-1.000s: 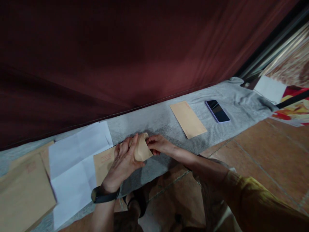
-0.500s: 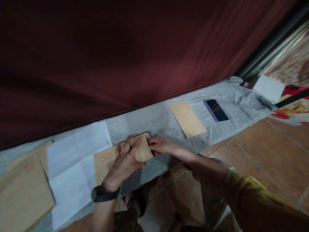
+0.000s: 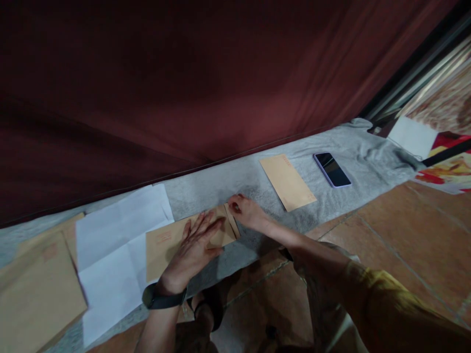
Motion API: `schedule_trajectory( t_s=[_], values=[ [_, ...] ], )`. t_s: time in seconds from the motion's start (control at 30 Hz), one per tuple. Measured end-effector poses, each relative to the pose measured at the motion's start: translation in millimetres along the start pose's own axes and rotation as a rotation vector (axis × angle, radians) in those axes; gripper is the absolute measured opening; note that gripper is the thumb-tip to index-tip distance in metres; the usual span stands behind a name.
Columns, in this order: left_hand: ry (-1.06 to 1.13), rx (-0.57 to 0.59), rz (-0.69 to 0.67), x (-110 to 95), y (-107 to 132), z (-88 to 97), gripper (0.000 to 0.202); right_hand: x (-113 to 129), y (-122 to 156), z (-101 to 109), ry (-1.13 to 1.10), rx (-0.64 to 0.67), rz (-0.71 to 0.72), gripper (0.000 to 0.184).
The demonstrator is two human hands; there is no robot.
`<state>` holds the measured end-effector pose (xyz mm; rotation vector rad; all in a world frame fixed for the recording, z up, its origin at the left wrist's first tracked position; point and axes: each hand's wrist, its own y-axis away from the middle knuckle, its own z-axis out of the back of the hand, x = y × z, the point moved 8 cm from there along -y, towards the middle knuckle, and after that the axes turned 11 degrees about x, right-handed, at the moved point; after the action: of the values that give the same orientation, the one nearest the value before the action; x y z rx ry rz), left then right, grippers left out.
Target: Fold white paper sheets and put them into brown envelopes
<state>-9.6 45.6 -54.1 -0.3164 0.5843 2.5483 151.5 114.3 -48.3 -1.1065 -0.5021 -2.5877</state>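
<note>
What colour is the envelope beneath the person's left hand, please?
The envelope is light brown, with small reddish print; it shows best in the head view.

Left hand (image 3: 198, 242) covers the middle of the brown envelope (image 3: 158, 255). Right hand (image 3: 248, 214) curls at its end; whether the fingertips touch the flap (image 3: 232, 223), cannot tell. Red print (image 3: 164, 237) too small to read (same on the second envelope (image 3: 289, 182)). White sheets (image 3: 110, 279) partly hidden under the brown envelope. Large envelopes (image 3: 37, 299) cut by left edge, slightly blurred. Red curtain (image 3: 221, 88) runs off the top; yellow sleeve (image 3: 390, 299) cut at lower right.
</note>
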Motion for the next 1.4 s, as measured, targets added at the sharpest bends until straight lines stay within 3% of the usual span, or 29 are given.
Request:
schedule_trajectory(
  t_s=[0.23,0.43,0.67,0.8,1.03,1.13,1.2,1.3,1.4],
  values=[
    [0.030,-0.005,-0.053,-18,-3,-9.5,0.072,9,-14,-15,0.018,0.005,0.115,0.025],
    [0.085,0.064,-0.018,-26,-1,-19.5,0.075,8,-29,-20,0.021,0.025,0.047,0.017],
    [0.151,0.078,-0.048,-28,4,-15.8,0.068,10,-37,-15,0.011,0.059,0.014,0.010],
    [0.215,0.120,-0.056,-31,5,-8.9,0.064,5,-36,-12,-0.078,0.175,0.031,0.006],
    [0.266,0.001,-0.176,-44,10,16.2,0.057,-12,-24,-20,-0.477,0.446,-0.040,0.008],
    [0.211,-0.129,-0.207,-44,16,42.2,0.053,-15,-18,-11,-0.680,0.448,-0.033,0.009],
    [0.168,-0.321,-0.163,-37,24,68.8,0.052,-20,-14,1,-0.811,0.385,-0.031,0.019],
    [0.213,-0.732,0.024,-13,47,105.4,0.053,-28,-7,16,-0.955,0.266,-0.047,0.025],
    [0.479,-0.987,0.281,21,62,106.0,0.064,-33,0,19,-1.028,0.192,-0.064,0.025]
  ],
)
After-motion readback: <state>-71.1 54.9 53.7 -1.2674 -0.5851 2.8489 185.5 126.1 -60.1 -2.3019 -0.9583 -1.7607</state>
